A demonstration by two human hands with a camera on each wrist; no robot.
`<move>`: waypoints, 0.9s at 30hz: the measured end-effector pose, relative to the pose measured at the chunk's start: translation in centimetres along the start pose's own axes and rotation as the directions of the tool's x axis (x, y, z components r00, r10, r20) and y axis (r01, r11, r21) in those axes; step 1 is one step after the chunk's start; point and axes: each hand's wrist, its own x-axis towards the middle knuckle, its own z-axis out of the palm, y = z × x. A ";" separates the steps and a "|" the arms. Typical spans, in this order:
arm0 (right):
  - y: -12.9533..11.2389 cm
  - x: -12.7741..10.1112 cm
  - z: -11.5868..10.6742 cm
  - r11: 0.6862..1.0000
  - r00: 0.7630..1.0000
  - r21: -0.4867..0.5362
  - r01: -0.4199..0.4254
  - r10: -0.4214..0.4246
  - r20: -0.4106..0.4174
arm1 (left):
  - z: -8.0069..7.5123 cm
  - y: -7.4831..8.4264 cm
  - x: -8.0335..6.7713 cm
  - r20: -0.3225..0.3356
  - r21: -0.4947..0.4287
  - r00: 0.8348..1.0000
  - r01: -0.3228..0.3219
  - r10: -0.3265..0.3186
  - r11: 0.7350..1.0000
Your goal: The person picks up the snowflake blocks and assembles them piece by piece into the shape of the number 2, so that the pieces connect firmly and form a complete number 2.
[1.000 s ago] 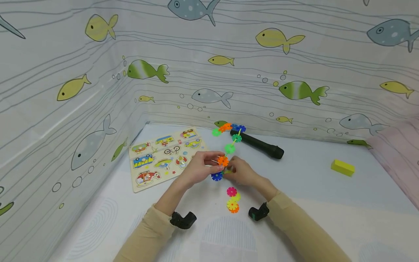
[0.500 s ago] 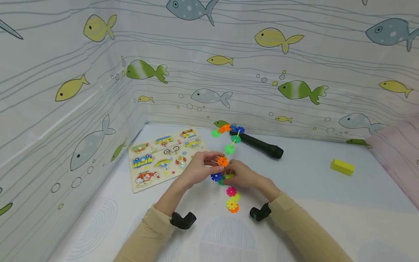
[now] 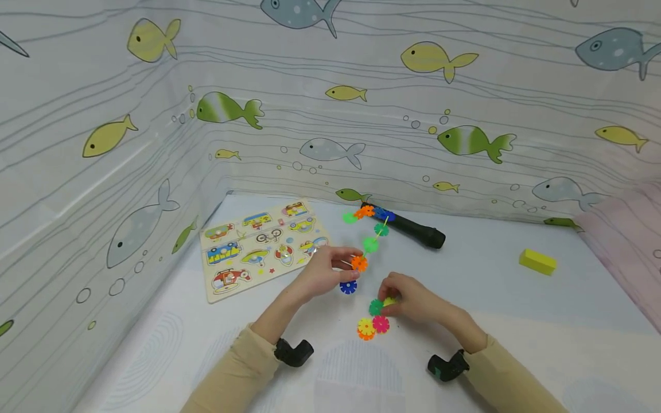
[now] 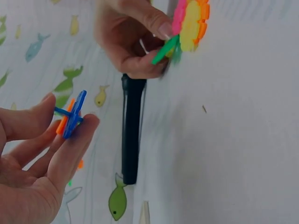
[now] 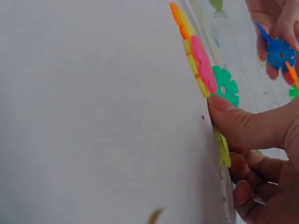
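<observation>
My left hand (image 3: 347, 263) pinches a chain of snowflake discs (image 3: 370, 245) at its orange disc (image 3: 358, 263). A blue disc (image 3: 348, 287) hangs under it, and the chain's far end lies over a black cylinder (image 3: 413, 230). In the left wrist view the fingers (image 4: 77, 135) close on the blue and orange discs (image 4: 71, 119). My right hand (image 3: 388, 304) is on the table, pinching a joined green disc (image 3: 376, 307) and yellow disc (image 5: 222, 147). It sits beside loose pink (image 3: 381, 324) and yellow-orange discs (image 3: 365, 328). The thumb (image 5: 243, 123) presses the yellow disc's edge.
A wooden vehicle puzzle board (image 3: 258, 246) lies at the left. A yellow block (image 3: 538, 261) sits at the right, with pink fabric (image 3: 625, 241) beyond it. Fish-print walls (image 3: 330, 115) close in the white surface (image 3: 516, 304) on three sides.
My right hand has left the chain and moved down and right to the loose discs, taking the green and yellow discs along. The left hand holds the chain slightly lower.
</observation>
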 end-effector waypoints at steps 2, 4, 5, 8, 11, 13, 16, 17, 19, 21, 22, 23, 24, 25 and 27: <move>0.3 -0.8 0.1 1.000 1.000 0.012 0.004 -0.003 -0.014 | 0.4 -0.1 0.1 0.019 0.008 1.000 -0.005 0.005 1.000; 0.6 -1.4 0.2 1.000 0.999 0.025 0.012 -0.012 -0.031 | 0.7 -0.2 0.1 0.032 0.010 0.999 -0.011 0.010 1.000; 0.7 -1.6 0.2 0.999 0.999 0.030 0.019 -0.017 -0.038 | 0.8 -0.3 0.2 0.035 0.010 0.999 -0.015 0.015 1.000; 0.9 -1.9 0.3 0.999 0.998 0.035 0.022 -0.020 -0.056 | 1.2 -0.5 0.3 0.038 0.014 0.999 -0.018 0.017 1.000; 0.8 -2.1 0.1 1.000 0.998 0.007 -0.002 0.003 -0.066 | 1.5 -0.6 0.3 0.040 0.022 0.999 -0.030 0.029 0.999; 0.6 -2.3 -0.1 0.999 0.997 -0.015 -0.034 0.033 -0.067 | 1.8 -0.7 0.2 0.042 0.023 0.999 -0.036 0.035 0.999; 0.3 -2.5 -0.4 0.997 0.995 -0.037 -0.075 0.072 -0.069 | 2.0 -0.8 0.2 0.048 0.009 0.998 -0.046 0.045 0.999; 0.2 -2.6 -0.4 0.996 0.994 -0.036 -0.084 0.081 -0.074 | 2.1 -0.8 0.2 0.051 0.001 0.998 -0.047 0.047 0.999; -0.1 -2.7 -0.5 0.996 0.992 -0.017 -0.087 0.085 -0.098 | 2.4 -0.7 0.2 0.053 -0.019 0.997 -0.053 0.054 0.998; -0.3 -2.7 -0.4 0.998 0.989 0.026 -0.059 0.062 -0.138 | 2.7 -0.7 0.3 0.046 -0.032 0.997 -0.053 0.054 0.998; -0.4 -2.7 -0.3 0.998 0.986 0.050 -0.033 0.041 -0.164 | 2.8 -0.7 0.3 0.041 -0.035 0.998 -0.053 0.055 0.998; -0.6 -2.7 -0.2 0.997 0.981 0.076 -0.004 0.018 -0.193 | 3.0 -0.7 0.3 0.036 -0.037 0.998 -0.052 0.053 0.998; -0.7 -2.6 0.0 0.994 0.974 0.102 0.032 -0.008 -0.225 | 3.2 -0.8 0.4 0.030 -0.040 0.998 -0.050 0.052 0.998; -0.8 -2.6 0.2 0.989 0.966 0.127 0.071 -0.036 -0.257 | 3.3 -0.7 0.4 0.026 -0.045 0.998 -0.050 0.051 0.998; -1.2 -2.5 0.6 0.978 0.941 0.151 0.144 -0.088 -0.326 | 3.7 -0.7 0.4 0.021 -0.058 0.999 -0.047 0.049 0.997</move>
